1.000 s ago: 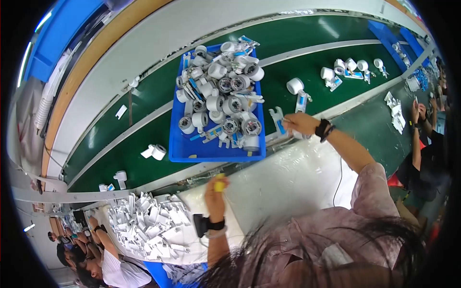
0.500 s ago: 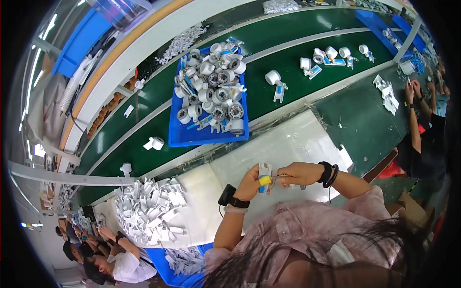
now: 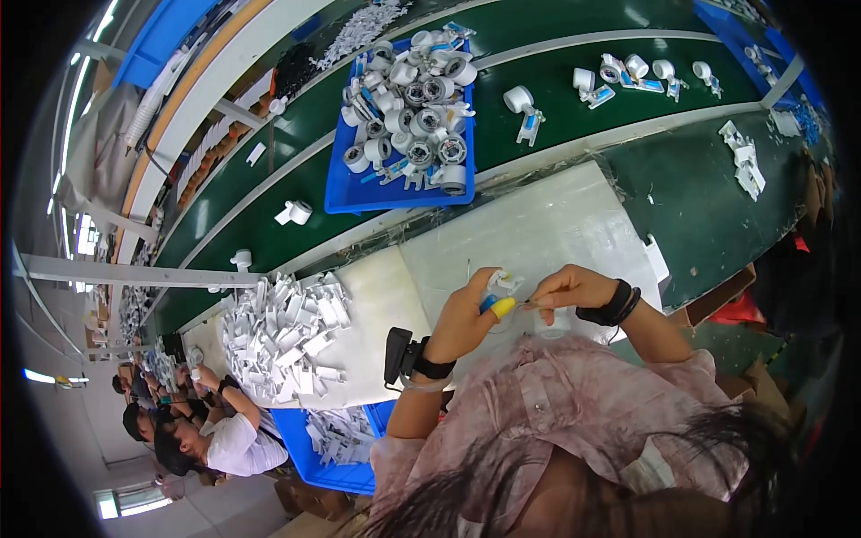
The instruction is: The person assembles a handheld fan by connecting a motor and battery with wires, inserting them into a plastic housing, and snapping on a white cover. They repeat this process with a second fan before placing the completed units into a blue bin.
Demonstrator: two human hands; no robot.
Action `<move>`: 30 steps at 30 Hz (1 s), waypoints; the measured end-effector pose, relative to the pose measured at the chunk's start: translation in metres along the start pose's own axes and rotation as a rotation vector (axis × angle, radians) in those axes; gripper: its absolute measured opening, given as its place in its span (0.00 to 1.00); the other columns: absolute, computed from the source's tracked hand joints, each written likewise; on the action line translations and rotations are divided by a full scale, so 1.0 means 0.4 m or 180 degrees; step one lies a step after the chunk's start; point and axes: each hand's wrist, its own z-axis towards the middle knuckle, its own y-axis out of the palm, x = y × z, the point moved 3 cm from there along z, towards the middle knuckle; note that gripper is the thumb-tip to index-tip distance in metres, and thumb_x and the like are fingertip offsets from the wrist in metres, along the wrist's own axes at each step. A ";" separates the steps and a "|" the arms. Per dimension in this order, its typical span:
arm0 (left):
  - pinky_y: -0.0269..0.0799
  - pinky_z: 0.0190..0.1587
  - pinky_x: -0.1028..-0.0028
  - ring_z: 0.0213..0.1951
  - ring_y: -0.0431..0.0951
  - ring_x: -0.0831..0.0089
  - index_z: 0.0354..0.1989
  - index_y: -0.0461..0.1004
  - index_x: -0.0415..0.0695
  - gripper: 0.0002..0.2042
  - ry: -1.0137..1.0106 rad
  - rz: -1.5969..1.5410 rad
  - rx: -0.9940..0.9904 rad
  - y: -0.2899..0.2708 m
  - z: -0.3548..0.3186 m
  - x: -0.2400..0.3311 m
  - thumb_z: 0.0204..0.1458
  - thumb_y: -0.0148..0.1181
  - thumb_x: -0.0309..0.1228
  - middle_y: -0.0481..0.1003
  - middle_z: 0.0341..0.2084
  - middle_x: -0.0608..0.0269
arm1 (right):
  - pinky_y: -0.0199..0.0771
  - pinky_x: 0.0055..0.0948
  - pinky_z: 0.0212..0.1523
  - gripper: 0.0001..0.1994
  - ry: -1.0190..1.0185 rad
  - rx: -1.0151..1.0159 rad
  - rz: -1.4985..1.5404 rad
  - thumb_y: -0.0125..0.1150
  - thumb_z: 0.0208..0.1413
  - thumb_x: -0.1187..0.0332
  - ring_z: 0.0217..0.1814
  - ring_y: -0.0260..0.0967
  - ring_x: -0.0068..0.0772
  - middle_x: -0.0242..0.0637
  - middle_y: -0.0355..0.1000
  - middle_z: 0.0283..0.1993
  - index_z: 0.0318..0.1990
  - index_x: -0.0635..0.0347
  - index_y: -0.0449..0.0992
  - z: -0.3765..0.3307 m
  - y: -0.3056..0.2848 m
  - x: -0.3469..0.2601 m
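My left hand [image 3: 465,312] is closed around a white plastic part [image 3: 508,281] with a blue piece, held above the pale sheet-covered bench. A yellow cover [image 3: 502,308] wraps its thumb. Close beside it on the right, my right hand [image 3: 578,291] pinches something thin at the fingertips; it looks like a wire end, but it is too small to make out fully. Just under the right fingers shows a whitish piece [image 3: 552,321], partly hidden. A large heap of white plastic pieces [image 3: 287,332] lies on the bench to the left.
A blue tray [image 3: 345,193], piled with round white assemblies, stands on the green conveyor [image 3: 489,148]. More assemblies [image 3: 525,112] lie along it. A blue bin [image 3: 309,468] with white pieces is at lower left. White parts [image 3: 743,161] lie on the right. Another person [image 3: 238,430] works at far left.
The view has shifted, so the bench and tray sit higher in the picture. My left hand has tilted the white part, and my right fingers have drawn closer to the yellow-covered thumb.
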 end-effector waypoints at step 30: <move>0.69 0.29 0.76 0.26 0.72 0.76 0.58 0.57 0.36 0.21 -0.0121 -0.1420 0.0438 0.115 -0.046 0.010 0.54 0.46 0.21 0.72 0.30 0.58 | 0.66 0.32 0.38 0.12 -0.2302 0.2830 -0.2929 0.71 0.39 0.78 0.36 0.65 0.37 0.34 0.68 0.34 0.35 0.55 0.80 -0.007 0.135 -0.040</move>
